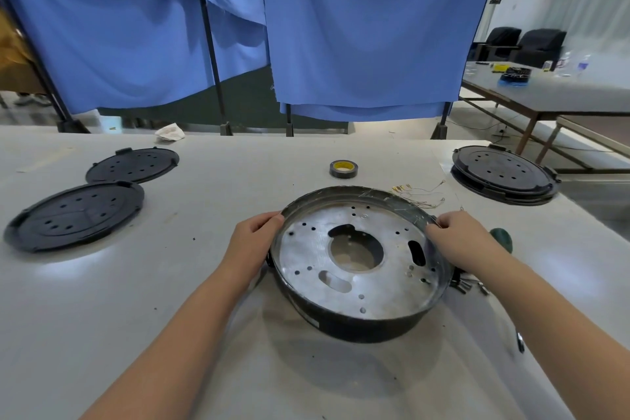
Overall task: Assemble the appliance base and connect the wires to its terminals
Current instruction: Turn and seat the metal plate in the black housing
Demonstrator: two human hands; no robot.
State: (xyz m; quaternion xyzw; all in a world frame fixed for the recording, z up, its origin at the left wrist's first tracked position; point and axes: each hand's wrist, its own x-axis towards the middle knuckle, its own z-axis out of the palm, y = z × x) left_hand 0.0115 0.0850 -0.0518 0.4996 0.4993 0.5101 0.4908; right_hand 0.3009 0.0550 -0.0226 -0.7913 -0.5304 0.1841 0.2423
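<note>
- Holding the round metal base by its rim on both sides, I have it at the middle of the grey table, its near wall resting on the surface and the whole thing tipped slightly toward me.
- My left hand grips the left rim, fingers curled over the edge.
- My right hand grips the right rim, fingertips pinched on the edge; I cannot tell whether a wire is caught under them.
- Inside the base I see a silver plate with a large centre hole, several slots and small holes.
- The thin wires with brass ends lie on the table just beyond the base, to its right.
- A roll of black tape sits farther back.
- Two black perforated discs lie at far left, one overlapping the other; a stack of similar discs sits at far right.
- A green handle pokes out behind my right wrist, and small metal connectors lie beside the base under my right forearm.
</note>
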